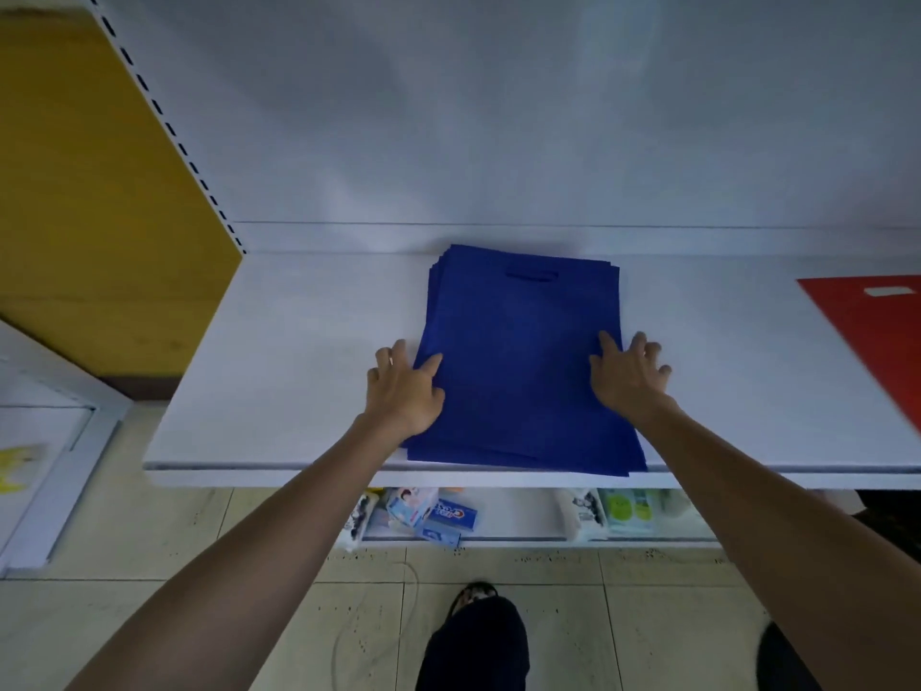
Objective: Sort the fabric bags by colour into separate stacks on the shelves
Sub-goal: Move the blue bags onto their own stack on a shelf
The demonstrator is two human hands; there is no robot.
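A stack of blue fabric bags (518,361) lies flat on the white shelf (299,341), handle cut-outs toward the back wall. My left hand (403,386) rests on the stack's left edge, fingers spread, thumb on the blue fabric and the other fingertips on the shelf. My right hand (630,376) presses on the stack's right edge with spread fingers. A red fabric bag (877,336) lies on the same shelf at the far right, partly cut off by the frame.
Below the shelf, a lower shelf holds boxed and packeted goods (433,516). A yellow panel (89,192) stands at the left beside the slotted shelf upright. Tiled floor and my dark shoe (473,635) are underneath.
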